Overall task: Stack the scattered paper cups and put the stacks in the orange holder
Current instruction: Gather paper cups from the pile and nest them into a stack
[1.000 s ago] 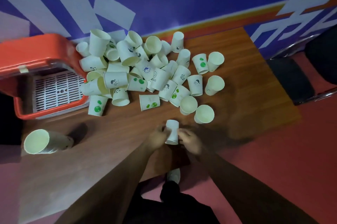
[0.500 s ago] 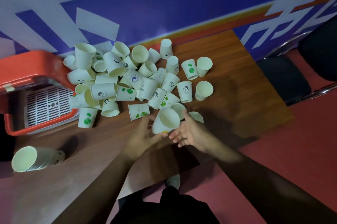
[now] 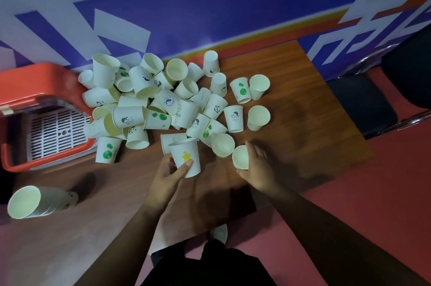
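Holding the star cup [image 3: 186,157], left grip [image 3: 166,176] sits beside right grip [image 3: 258,169] clasping a plain cup [image 3: 240,157].

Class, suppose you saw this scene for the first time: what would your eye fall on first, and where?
A heap of paper cups sprawls across the middle of the wooden table, spilling against the orange holder at its left end. Nearer, the left hand grips a cup with a yellow star while the right hand grasps a plain cup.

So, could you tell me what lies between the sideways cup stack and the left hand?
Only bare table, in the head view, separates the stack from the left hand.
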`<state>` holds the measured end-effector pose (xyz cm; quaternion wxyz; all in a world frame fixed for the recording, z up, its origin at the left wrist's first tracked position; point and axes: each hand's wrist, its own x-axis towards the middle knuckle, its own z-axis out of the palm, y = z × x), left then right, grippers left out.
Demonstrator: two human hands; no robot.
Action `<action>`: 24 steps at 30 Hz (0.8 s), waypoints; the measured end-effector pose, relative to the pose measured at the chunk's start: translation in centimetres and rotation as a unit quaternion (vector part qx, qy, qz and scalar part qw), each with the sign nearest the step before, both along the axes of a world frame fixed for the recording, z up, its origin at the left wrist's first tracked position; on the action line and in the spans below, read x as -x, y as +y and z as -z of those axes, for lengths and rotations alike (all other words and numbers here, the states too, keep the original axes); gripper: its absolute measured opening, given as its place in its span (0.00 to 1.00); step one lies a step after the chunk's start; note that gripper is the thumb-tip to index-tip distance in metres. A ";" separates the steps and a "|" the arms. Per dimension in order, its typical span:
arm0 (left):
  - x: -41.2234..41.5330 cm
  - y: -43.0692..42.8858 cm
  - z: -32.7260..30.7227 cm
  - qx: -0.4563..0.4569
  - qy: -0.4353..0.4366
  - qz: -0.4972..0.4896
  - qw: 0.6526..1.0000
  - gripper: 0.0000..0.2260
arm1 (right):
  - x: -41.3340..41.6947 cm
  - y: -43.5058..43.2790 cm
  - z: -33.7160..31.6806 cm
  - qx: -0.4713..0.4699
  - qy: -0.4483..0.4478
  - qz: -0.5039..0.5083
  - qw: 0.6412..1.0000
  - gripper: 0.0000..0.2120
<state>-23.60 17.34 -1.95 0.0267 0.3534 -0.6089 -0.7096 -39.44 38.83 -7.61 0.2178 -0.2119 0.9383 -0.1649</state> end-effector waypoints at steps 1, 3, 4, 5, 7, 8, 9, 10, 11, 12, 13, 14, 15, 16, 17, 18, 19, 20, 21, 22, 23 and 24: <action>-0.2 -0.1 -0.2 -0.002 0.003 -0.008 1.000 0.26 | 0.0 -0.1 0.1 0.004 0.012 0.005 1.000 0.45; -0.6 -0.6 -0.6 -0.004 0.021 -0.006 1.000 0.28 | -0.3 -0.6 -0.5 0.019 0.016 0.022 0.999 0.43; -0.9 -1.1 -0.8 -0.001 0.034 0.000 0.999 0.30 | -0.6 -0.9 -1.2 0.032 0.011 0.034 0.999 0.43; -1.1 -1.6 -0.9 0.003 0.044 0.004 0.999 0.32 | -0.9 -1.2 -2.1 0.046 0.005 0.048 0.998 0.43; -1.9 -2.8 -1.2 0.010 0.060 0.004 0.998 0.34 | -1.7 -2.0 -4.2 0.084 0.004 0.070 0.994 0.42; -2.3 -3.3 -1.3 0.008 0.067 0.002 0.998 0.34 | -2.1 -2.6 -5.3 0.106 0.008 0.074 0.992 0.40; -2.7 -3.8 -1.7 0.003 0.075 -0.006 0.997 0.35 | -2.5 -3.4 -6.6 0.127 0.014 0.071 0.989 0.39; -3.1 -4.3 -2.1 -0.003 0.083 -0.019 0.996 0.37 | -2.9 -4.5 -7.8 0.144 0.015 0.063 0.987 0.38; -3.6 -4.9 -2.6 -0.008 0.092 -0.033 0.995 0.38 | -3.2 -5.7 -9.2 0.160 0.010 0.054 0.986 0.38; -4.3 -5.9 -3.2 -0.010 0.102 -0.048 0.994 0.39 | -3.7 -7.4 -10.3 0.174 0.003 0.041 0.984 0.39; -5.2 -7.1 -3.7 -0.011 0.110 -0.060 0.992 0.39 | -4.2 -9.2 -11.4 0.184 -0.008 0.028 0.983 0.39; -6.2 -8.4 -4.2 -0.005 0.117 -0.068 0.991 0.38 | -5.0 -11.0 -12.3 0.191 -0.022 0.015 0.981 0.40; -7.5 -9.8 -4.7 0.005 0.121 -0.078 0.990 0.37 | -5.9 -13.0 -13.2 0.203 -0.037 0.001 0.978 0.41; -9.0 -11.3 -5.2 0.017 0.124 -0.091 0.988 0.36 | -7.1 -14.9 -13.8 0.219 -0.052 -0.012 0.974 0.41; -10.7 -12.7 -5.8 0.026 0.124 -0.109 0.986 0.35 | -8.4 -16.8 -14.4 0.235 -0.063 -0.024 0.970 0.41; -12.4 -14.1 -6.4 0.032 0.123 -0.131 0.983 0.33 | -9.7 -18.6 -14.7 0.245 -0.074 -0.039 0.966 0.40; -14.2 -15.6 -6.9 0.037 0.120 -0.155 0.980 0.32 | -11.2 -20.5 -15.2 0.250 -0.084 -0.058 0.963 0.39; -16.2 -17.1 -7.3 0.045 0.118 -0.175 0.976 0.31 | -12.8 -22.3 -15.4 0.251 -0.094 -0.080 0.960 0.37; -18.1 -18.7 -7.6 0.056 0.117 -0.192 0.973 0.31 | -14.5 -24.2 -15.6 0.253 -0.103 -0.102 0.957 0.36; -20.2 -20.3 -7.9 0.070 0.112 -0.203 0.970 0.31 | -16.1 -26.2 -15.6 0.256 -0.112 -0.120 0.953 0.36; -22.1 -21.9 -7.9 0.081 0.105 -0.214 0.968 0.31 | -17.8 -28.1 -15.6 0.258 -0.120 -0.137 0.949 0.36; -24.0 -23.4 -8.0 0.089 0.097 -0.224 0.966 0.31 | -19.4 -30.1 -15.3 0.258 -0.128 -0.150 0.946 0.36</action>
